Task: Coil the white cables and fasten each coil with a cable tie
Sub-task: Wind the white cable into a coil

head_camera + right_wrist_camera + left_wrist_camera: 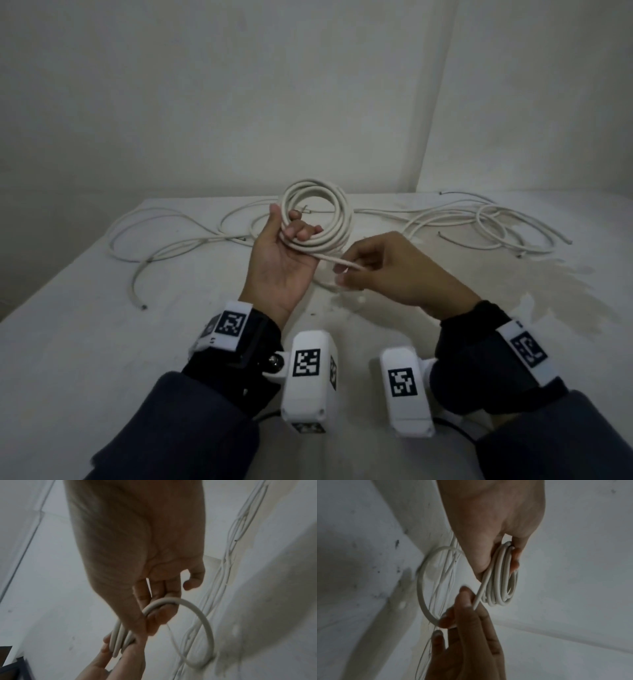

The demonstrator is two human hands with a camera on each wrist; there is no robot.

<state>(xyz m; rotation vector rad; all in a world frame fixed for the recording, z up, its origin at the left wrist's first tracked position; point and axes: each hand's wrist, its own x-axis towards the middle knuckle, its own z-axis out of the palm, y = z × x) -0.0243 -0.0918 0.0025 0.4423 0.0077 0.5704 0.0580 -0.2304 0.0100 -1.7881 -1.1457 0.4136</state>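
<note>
Both hands [274, 260] [387, 270] on coil [329, 205], mid-table [85, 342].

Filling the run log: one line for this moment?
left hand: holds coil | right hand: pinches free strand | tie: none seen

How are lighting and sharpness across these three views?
Head view: dim, even light, coil and both hands fairly sharp, wide-angle bending at the edges. Left wrist view: dark, the right hand motion-smeared. Right wrist view: soft throughout, the loose cable loop blurred.
</note>
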